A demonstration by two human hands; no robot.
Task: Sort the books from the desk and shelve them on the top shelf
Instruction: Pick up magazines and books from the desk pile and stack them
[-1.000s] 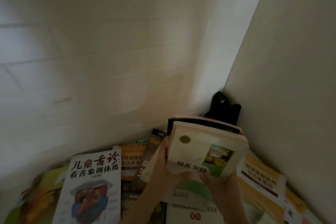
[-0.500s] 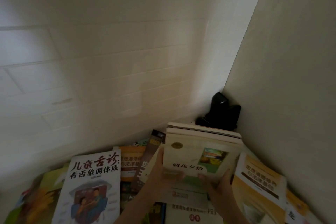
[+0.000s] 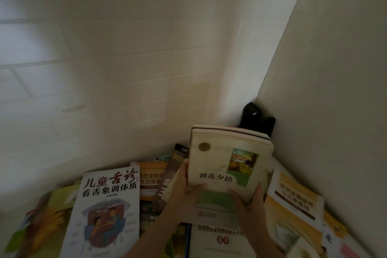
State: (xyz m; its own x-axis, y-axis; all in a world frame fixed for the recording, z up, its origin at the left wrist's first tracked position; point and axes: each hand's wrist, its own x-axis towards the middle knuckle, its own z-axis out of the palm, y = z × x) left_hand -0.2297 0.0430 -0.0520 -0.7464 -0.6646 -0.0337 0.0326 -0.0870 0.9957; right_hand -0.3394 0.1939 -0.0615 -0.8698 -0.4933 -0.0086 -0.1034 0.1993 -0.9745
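Both hands grip a small stack of books by its lower corners, probably squaring it up before shelving: left hand at 8 o'clock, right hand at 5 o'clock, thumbs pressed onto the cream cover, other fingers hidden behind. The stack sits above the desk's scattered books, below the black object at 1 o'clock. Since a second ago it has risen slightly and its cover faces the camera more squarely.

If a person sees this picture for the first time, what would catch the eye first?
Probably the small stack of books held up in the centre, gripped at its lower edge by the left hand and the right hand. Next, the white book with large black and red characters at lower left, among scattered books. A black object sits in the corner behind.
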